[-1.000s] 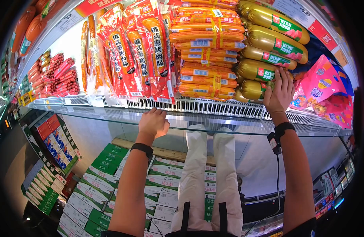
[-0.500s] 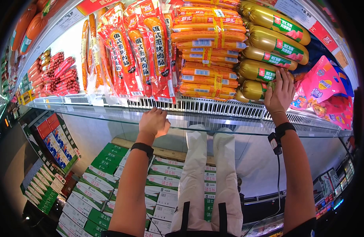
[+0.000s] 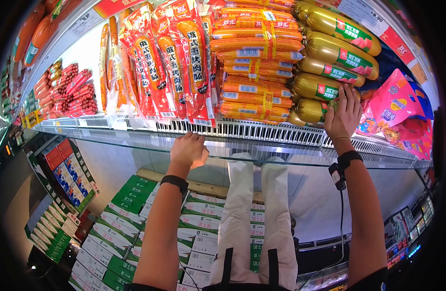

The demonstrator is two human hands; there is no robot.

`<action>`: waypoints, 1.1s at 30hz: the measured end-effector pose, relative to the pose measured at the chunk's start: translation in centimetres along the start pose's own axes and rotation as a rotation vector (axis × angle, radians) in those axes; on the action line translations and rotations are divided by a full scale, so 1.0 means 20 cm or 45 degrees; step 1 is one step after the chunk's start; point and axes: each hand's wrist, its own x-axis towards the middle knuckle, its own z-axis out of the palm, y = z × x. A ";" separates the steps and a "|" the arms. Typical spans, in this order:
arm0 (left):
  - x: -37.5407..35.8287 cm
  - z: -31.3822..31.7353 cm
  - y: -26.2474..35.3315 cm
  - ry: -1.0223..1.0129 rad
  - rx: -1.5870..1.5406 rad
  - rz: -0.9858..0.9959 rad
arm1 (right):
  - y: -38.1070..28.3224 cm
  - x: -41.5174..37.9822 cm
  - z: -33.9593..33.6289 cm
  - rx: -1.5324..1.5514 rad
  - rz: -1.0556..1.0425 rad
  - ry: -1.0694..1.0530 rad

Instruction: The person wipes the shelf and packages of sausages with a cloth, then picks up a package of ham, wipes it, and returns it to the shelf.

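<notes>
I locate the gold sausage (image 3: 311, 109) at the upper right of the frame, near the bottom of its stack, long axis running roughly left to right. Its right end meets the right hand (image 3: 343, 118) — the nearer one — and its body extends leftward from there. Right hand: partly open, fingers extended together, thumb apart, resting against the gold stack; I cannot tell whether it grips. Left hand (image 3: 189, 151): well apart, left of frame centre, fingers curled over the glass panel (image 3: 266, 154); no product shows in it, grip undetermined. Orange sausage packs (image 3: 259, 46) lie left of the stack; pink bags (image 3: 396, 104), right.
</notes>
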 end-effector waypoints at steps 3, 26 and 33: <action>0.00 0.00 0.00 -0.005 0.004 0.002 | 0.00 0.00 0.00 0.003 -0.001 0.004; 0.00 -0.01 0.01 -0.023 0.001 -0.007 | 0.00 0.00 0.00 -0.001 0.003 0.004; 0.00 0.00 0.00 -0.020 -0.003 0.010 | 0.00 0.00 0.00 0.009 0.010 -0.005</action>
